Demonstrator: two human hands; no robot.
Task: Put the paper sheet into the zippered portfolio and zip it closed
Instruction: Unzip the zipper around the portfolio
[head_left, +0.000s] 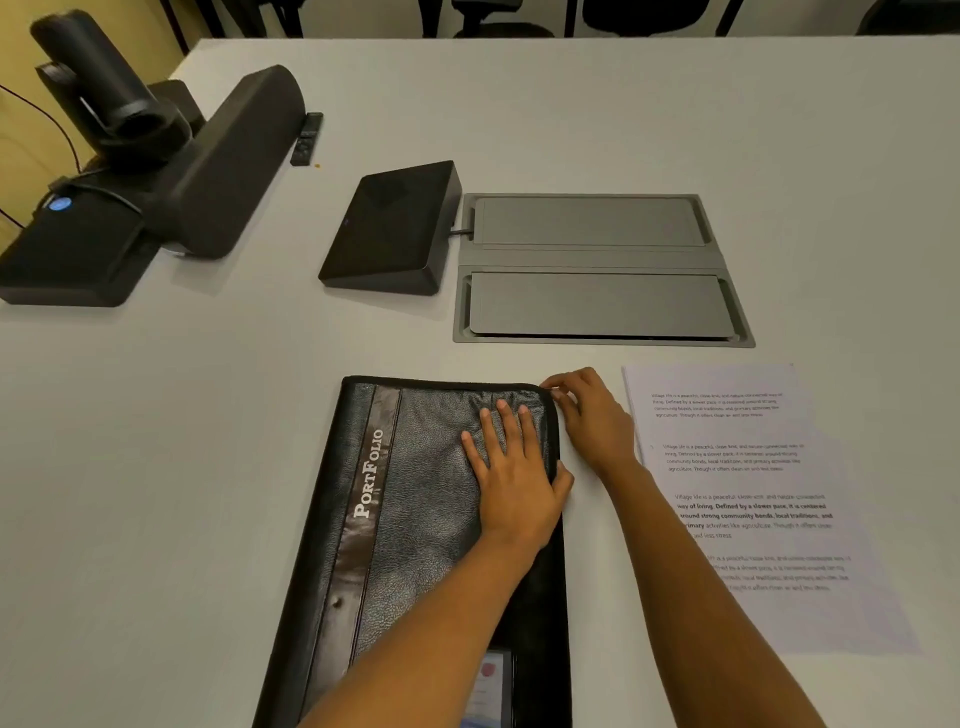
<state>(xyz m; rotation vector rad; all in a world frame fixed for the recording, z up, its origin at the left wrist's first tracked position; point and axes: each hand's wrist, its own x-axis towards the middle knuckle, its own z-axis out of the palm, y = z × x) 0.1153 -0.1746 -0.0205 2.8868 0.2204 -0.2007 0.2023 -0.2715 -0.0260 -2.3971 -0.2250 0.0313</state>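
Head view: left hand (511, 470) lying flat, fingers spread, pressing grained black leather portfolio (415, 519), long axis running away from person. Right hand (589, 415) pinching at far right corner, likely zipper pull, too small to confirm. Paper sheet (753, 493) lying flat just right of right-hand fingers, outside portfolio.

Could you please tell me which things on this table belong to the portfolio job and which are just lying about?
Job: portfolio, paper sheet, left hand, right hand.
Lying about: camera bar, remote, touch console, table hatch.
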